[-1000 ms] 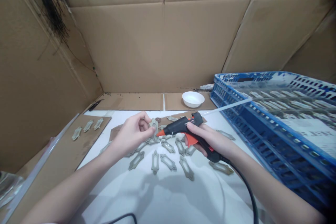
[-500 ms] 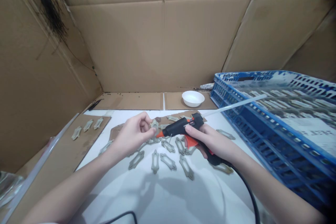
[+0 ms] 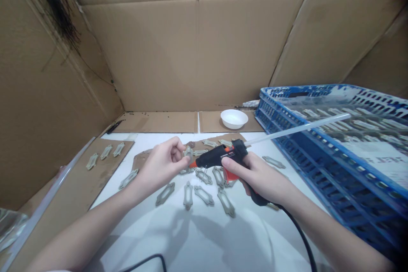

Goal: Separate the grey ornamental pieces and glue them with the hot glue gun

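Note:
My left hand (image 3: pixel 164 163) pinches a small grey-green flat piece (image 3: pixel 188 152) just above the white table (image 3: pixel 204 238). My right hand (image 3: pixel 258 176) grips a black and orange glue gun (image 3: pixel 223 157), index finger along its body. The gun's orange nozzle touches the held piece. A clear glue stick (image 3: pixel 296 128) pokes out of the gun's back toward the right. Several more of the same flat pieces (image 3: pixel 204 195) lie spread on the table under both hands.
A blue plastic crate (image 3: pixel 334 153) with rows of pieces stands at the right. A small white bowl (image 3: pixel 234 118) sits at the back. Three pieces lie on a cardboard sheet (image 3: pixel 105 155) at the left. Cardboard walls surround the table. The gun's black cord (image 3: pixel 302 238) trails toward me.
The glue gun has tilted so the glue stick points higher and farther right. My left hand has turned the held piece a little against the nozzle.

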`<state>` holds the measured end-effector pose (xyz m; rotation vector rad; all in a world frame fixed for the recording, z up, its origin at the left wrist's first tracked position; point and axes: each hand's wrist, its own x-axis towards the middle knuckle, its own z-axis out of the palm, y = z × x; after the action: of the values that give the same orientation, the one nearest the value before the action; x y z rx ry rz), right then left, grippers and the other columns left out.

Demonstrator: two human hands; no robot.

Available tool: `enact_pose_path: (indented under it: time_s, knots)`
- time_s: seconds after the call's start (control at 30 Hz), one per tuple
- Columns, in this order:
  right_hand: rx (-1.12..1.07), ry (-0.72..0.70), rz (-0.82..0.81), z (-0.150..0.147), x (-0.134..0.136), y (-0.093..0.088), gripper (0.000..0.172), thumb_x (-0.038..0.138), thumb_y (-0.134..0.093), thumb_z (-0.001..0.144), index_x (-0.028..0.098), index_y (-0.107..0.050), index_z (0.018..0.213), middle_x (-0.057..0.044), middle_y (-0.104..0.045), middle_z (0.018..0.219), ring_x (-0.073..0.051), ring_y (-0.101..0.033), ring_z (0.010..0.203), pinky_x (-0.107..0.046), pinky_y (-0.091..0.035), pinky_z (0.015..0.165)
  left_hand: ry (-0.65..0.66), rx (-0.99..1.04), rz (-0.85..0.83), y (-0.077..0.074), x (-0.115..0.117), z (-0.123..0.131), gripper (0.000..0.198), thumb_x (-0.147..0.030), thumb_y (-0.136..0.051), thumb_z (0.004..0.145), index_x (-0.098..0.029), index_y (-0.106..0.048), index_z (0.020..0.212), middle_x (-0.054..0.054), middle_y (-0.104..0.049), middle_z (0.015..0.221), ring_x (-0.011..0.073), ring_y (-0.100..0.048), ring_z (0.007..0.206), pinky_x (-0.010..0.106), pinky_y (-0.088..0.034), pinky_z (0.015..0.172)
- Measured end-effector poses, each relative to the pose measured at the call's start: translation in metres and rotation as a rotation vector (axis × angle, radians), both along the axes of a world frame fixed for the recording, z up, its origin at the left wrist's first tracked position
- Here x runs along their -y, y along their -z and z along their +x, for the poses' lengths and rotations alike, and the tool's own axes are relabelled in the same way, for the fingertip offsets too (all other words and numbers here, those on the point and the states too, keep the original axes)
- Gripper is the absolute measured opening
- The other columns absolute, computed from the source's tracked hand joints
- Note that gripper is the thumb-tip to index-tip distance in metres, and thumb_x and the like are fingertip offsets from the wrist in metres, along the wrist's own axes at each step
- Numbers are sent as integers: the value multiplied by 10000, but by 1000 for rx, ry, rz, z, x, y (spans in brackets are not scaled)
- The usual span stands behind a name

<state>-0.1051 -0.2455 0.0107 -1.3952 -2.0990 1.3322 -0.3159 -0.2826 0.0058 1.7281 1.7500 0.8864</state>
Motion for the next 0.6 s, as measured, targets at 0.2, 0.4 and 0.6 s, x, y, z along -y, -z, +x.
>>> enact_pose_path:
  time_s: [0.2, 0.4, 0.6]
  knots:
    - [68, 27, 66, 0, 6, -1, 426, 573, -387, 771, 174, -502, 677, 45, -415, 422, -80, -408, 356, -184, -293, 350, 4, -36, 17, 4, 0, 1, 124, -267, -507, 725, -206, -400, 718, -83, -431, 512, 75, -406, 476, 181, -305, 462]
    - [73, -1, 166, -2, 10, 3, 431, 560, -374, 784, 166, -547, 762, 27, -458, 526, -87, -432, 422, -197, -284, 400, -17, -115, 51, 11, -2, 3, 103, -262, -501, 721, -205, -416, 714, -73, -481, 514, 78, -447, 479, 184, -321, 481]
    - [86, -73, 269, -3, 13, 2, 424, 524, -354, 808, 163, -572, 766, 11, -486, 562, -113, -436, 498, -218, -287, 446, -42, -118, 58, 10, 1, 8, 103, -240, -507, 702, -202, -411, 700, -75, -486, 498, 78, -448, 467, 181, -329, 483]
